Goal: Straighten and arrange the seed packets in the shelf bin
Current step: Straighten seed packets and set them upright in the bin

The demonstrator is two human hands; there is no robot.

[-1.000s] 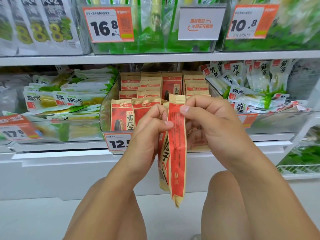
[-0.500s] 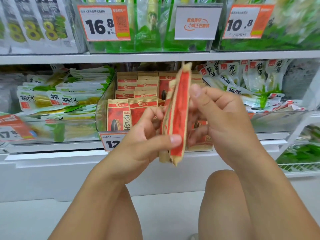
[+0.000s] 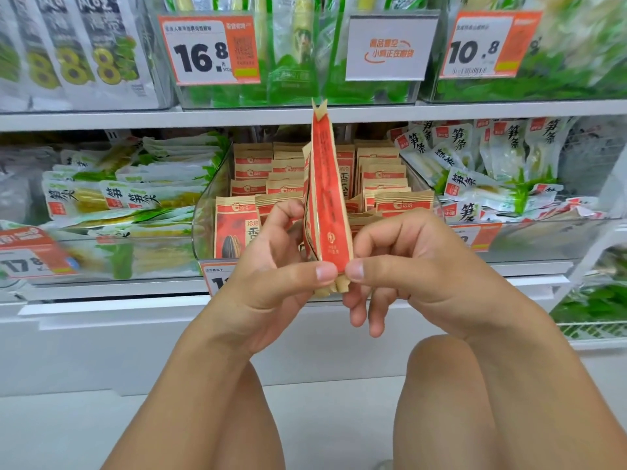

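- Two hands work together in our head view, and they hold a small stack of seed packets (image 3: pixel 325 198) up in front of the shelf bin (image 3: pixel 203 212).
- Our left hand (image 3: pixel 271 276) pinches the bottom of the stack with its thumb and curled fingers.
- Our right hand (image 3: pixel 407 266) pinches the same bottom edge from the other side, so both hands are closed on the stack.
- We see the stack edge-on, standing tall, and its top reaches up past the shelf edge (image 3: pixel 135 118) above.
- More red and tan packets (image 3: pixel 237 225) stand in rows inside the clear bin, just behind our hands.
- A gap shows in the bin's front row, near the middle, but our hands hide most of it.
- We think the step in hand is squaring up the stack, so all the edges line up.
- Next, we think the stack must go down into that gap, standing up, with the fronts facing out like the others.
- We should keep the grip tight, because loose packets could slide apart and fall.
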